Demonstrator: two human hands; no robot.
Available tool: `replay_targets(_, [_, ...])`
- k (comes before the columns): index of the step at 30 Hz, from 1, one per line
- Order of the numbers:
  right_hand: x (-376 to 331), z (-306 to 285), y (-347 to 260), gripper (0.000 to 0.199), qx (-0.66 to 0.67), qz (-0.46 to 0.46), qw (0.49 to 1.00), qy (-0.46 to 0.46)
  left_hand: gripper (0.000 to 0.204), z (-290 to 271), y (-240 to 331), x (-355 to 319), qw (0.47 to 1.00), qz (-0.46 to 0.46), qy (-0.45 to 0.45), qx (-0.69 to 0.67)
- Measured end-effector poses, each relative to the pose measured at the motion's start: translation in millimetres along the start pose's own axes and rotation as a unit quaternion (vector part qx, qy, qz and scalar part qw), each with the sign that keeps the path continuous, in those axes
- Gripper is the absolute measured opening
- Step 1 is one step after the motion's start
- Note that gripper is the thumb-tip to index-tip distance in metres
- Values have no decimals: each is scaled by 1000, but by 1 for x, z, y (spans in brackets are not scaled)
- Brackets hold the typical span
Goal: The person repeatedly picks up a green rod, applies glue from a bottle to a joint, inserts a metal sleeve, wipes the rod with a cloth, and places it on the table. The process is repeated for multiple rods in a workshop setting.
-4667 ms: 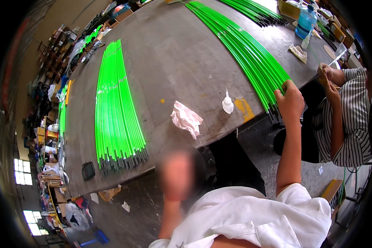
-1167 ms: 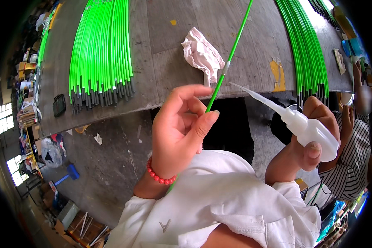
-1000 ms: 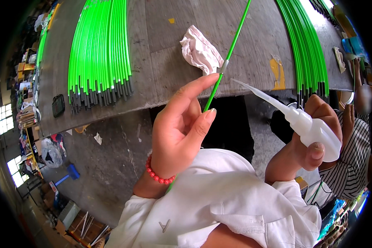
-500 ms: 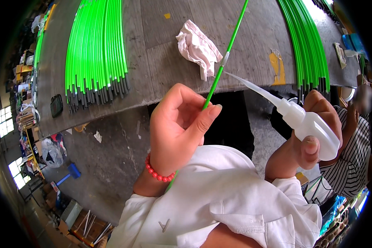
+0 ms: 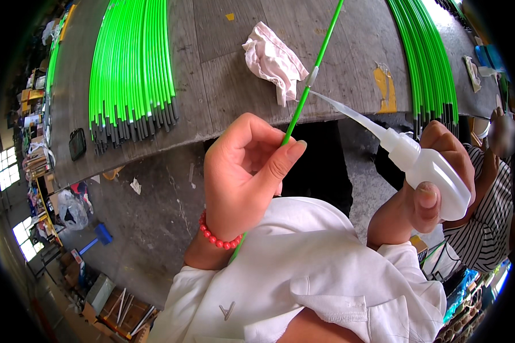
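Between thumb and fingers, my left hand (image 5: 249, 177) pinches a thin green rod (image 5: 295, 119), which slants from my lap up past the table edge. A clear sleeve-like piece (image 5: 312, 76) sits on the rod beyond my fingertips. My right hand (image 5: 440, 171) is wrapped round a white squeeze bottle (image 5: 440, 186) with a long tapered nozzle (image 5: 352, 114). The nozzle's tip is at the rod, just below the clear piece; whether it touches I cannot tell. On the table left of the rod lies a crumpled pale pink cloth (image 5: 273, 62).
Many green rods with dark ends lie in a left bundle (image 5: 133, 63) and a right bundle (image 5: 426, 57) on the grey table (image 5: 223, 74). A small black device (image 5: 77, 144) rests near the table's left edge. A person in a striped top (image 5: 480, 223) is at right.
The nozzle tip has shifted slightly up and left along the rod, closer to the clear piece. Both hands keep their hold, and the view has moved slightly.
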State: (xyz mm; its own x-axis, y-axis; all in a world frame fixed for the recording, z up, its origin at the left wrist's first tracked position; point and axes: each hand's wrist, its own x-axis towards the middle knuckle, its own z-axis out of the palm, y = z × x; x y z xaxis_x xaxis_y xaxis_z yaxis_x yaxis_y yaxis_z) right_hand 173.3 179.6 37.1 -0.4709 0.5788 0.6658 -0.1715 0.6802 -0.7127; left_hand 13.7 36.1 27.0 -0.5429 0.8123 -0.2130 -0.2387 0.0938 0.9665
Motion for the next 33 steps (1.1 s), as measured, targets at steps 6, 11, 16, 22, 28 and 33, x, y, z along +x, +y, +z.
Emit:
replay_targets(6, [0, 0, 3, 53, -26, -20, 999, 4, 16, 1, 0, 0, 1000, -2, 2, -6])
replay_targets(11, [-1, 1, 2, 46, -14, -12, 1000, 8, 15, -1, 1, 0, 1000, -10, -9, -11])
replay_targets(16, [-1, -1, 4, 49, -10, -18, 1000, -6, 14, -1, 0, -1, 999, -9, -19, -25])
replay_targets(22, [-2, -6, 7, 52, 0, -37, 999, -15, 14, -3, 1, 0, 998, -34, -30, -46])
replay_targets(28, [-2, -5, 6, 50, -6, -17, 1000, -13, 15, -5, 0, 0, 996, -45, -42, -67])
replay_targets(33, [-6, -1, 3, 35, 11, 1, 1000, -7, 20, -9, 2, -1, 992, -64, -66, -89])
